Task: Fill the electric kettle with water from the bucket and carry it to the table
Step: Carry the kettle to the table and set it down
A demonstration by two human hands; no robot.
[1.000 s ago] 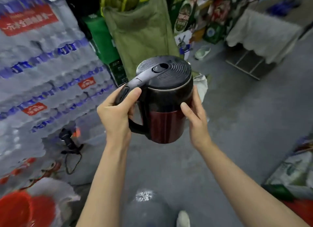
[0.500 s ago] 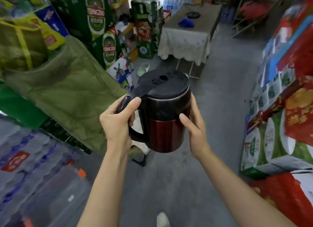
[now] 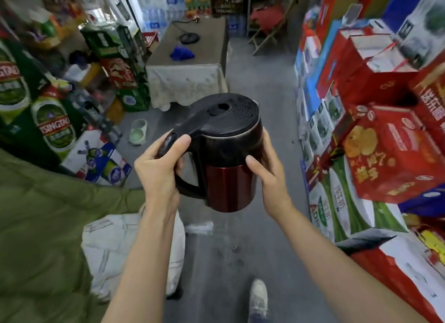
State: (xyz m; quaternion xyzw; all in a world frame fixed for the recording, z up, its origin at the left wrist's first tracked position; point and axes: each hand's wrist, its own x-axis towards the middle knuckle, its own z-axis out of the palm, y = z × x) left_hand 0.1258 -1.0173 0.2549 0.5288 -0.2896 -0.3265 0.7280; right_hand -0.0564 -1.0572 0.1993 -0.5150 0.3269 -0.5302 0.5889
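Observation:
I hold a red electric kettle [image 3: 228, 180] with a black lid, shut, in front of me above the floor. My left hand [image 3: 160, 168] grips its black handle, thumb on top. My right hand [image 3: 269, 173] presses against the kettle's right side. Ahead stands the table [image 3: 187, 55] with a pale cloth hanging over its near edge. On it lie the kettle's round black base [image 3: 189, 37] with a cord and a blue cloth [image 3: 182, 52]. The bucket is out of sight.
Green beer cartons [image 3: 50, 125] and a large green sack [image 3: 43, 226] line the left side. Red and white boxes [image 3: 385, 154] are stacked along the right. A white bag [image 3: 115, 248] and a pale dish [image 3: 137, 135] lie on the grey floor [image 3: 260, 82] of the aisle. A folding chair [image 3: 266, 21] stands beyond the table.
The view has swung right, from stacked water packs to the aisle and table. The table is now closer. Both hands keep the same hold on the kettle.

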